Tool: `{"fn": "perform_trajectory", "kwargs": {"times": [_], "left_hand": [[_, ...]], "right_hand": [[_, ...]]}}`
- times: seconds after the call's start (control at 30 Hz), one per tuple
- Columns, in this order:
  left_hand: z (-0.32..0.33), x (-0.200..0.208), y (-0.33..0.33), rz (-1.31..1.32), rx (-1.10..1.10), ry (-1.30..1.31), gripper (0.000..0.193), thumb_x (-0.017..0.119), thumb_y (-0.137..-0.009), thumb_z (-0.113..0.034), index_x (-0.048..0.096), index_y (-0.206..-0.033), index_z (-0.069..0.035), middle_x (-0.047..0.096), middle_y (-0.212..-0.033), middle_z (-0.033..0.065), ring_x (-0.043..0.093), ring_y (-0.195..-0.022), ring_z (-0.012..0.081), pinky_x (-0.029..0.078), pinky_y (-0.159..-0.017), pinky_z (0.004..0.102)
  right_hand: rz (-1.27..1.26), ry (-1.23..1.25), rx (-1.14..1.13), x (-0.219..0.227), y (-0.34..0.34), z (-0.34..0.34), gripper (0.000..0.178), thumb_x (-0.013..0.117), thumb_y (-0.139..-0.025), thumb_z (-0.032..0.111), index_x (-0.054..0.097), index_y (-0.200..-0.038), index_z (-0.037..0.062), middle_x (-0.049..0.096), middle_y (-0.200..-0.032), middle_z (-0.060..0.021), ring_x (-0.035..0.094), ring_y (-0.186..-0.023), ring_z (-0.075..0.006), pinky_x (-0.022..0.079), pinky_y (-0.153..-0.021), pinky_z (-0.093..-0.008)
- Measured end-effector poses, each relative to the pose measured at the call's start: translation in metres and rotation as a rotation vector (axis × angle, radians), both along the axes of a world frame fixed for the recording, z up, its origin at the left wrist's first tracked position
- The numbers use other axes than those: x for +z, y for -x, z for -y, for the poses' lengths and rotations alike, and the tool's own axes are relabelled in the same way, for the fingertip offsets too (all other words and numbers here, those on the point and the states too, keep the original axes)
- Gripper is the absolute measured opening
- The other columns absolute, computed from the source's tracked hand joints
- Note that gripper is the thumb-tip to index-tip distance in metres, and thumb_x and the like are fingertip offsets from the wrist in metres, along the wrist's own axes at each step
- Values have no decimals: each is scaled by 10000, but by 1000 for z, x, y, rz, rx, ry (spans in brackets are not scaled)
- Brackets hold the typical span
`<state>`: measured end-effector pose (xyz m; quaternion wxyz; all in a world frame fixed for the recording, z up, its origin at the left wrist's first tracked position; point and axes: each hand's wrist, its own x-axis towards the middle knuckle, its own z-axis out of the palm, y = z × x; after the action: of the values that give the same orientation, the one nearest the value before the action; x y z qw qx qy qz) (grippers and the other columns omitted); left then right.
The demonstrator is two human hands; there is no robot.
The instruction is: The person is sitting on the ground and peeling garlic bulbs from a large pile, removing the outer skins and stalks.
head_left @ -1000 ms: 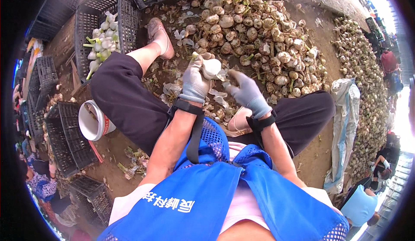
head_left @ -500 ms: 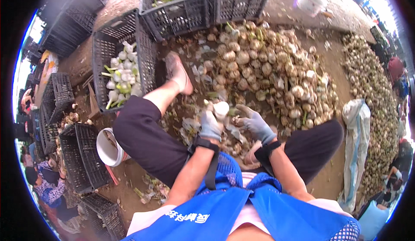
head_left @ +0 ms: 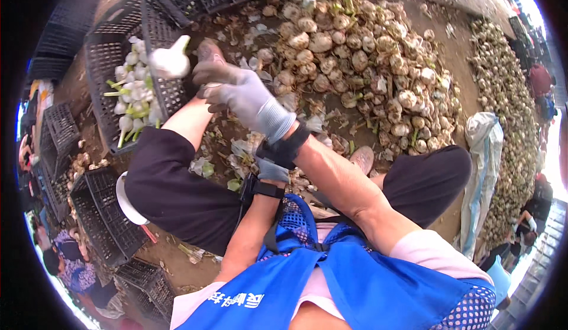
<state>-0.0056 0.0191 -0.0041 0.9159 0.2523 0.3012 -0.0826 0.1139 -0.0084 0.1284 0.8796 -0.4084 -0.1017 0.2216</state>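
A cleaned white garlic bulb (head_left: 170, 62) with a short green stem is in the air, just beyond the fingertips of my right hand (head_left: 239, 93). That hand, in a grey glove, reaches across to the left with its fingers apart, slightly blurred. To the left of the bulb stands a black plastic crate (head_left: 97, 81) holding several peeled white bulbs (head_left: 137, 90). My left hand (head_left: 272, 171), also gloved, is low between my knees under the right wrist; its fingers are hidden. A large heap of dirty garlic bulbs (head_left: 361, 63) lies ahead, right of my right hand.
Loose skins and trimmings (head_left: 242, 152) litter the ground between my legs. A white bucket (head_left: 130, 203) sits beside my left knee, with empty black crates (head_left: 109, 211) further left. A white sack (head_left: 480, 170) lies to the right, beside a long garlic pile (head_left: 515, 129).
My right hand has swung up and left, across my left arm. The white bulb has left my hands and moved toward the crate. The view has shifted slightly.
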Motion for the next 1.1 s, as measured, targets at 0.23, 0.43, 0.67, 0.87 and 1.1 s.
{"fn": "perform_trajectory", "kwargs": {"times": [0.23, 0.43, 0.67, 0.87, 1.1], "left_hand": [[31, 45, -11, -313, -6, -647, 258, 550, -869, -304, 597, -780, -67, 558, -672, 6, 531, -587, 127, 439, -535, 253], [38, 54, -16, -352, -129, -400, 178, 518, -878, -206, 599, -933, -57, 633, -800, 68, 606, -639, 147, 468, -489, 257], [34, 65, -18, 46, -319, -478, 282, 523, -869, -111, 510, -1148, -71, 597, -956, 56, 605, -701, 129, 523, -560, 256], [37, 107, -9, 394, -456, -79, 324, 519, -888, -165, 462, -1191, -66, 572, -1042, 54, 586, -880, 135, 519, -730, 262], [47, 121, 14, 436, -391, -73, 297, 420, -925, -186, 464, -1190, -59, 574, -1043, 73, 595, -846, 165, 525, -704, 285]], "right_hand": [[201, 2055, -145, -111, 9, 115, 370, 611, -759, 433, 609, -940, 110, 593, -959, -126, 598, -857, -269, 465, -727, -367], [63, 1886, 69, -171, -1, 154, 235, 570, -767, 290, 641, -899, 110, 605, -987, -146, 577, -931, -323, 457, -804, -397], [-360, 477, -87, -68, 49, 176, 132, 557, -836, 126, 635, -875, 27, 635, -778, -51, 608, -659, -132, 481, -564, -240], [-412, 446, -227, 2, 91, 170, 200, 563, -864, 202, 587, -961, 29, 628, -854, -48, 613, -704, -136, 497, -567, -234], [-381, 255, -316, 8, 122, 166, 177, 578, -850, 133, 560, -969, 4, 621, -832, -70, 618, -711, -162, 539, -555, -307]]}}
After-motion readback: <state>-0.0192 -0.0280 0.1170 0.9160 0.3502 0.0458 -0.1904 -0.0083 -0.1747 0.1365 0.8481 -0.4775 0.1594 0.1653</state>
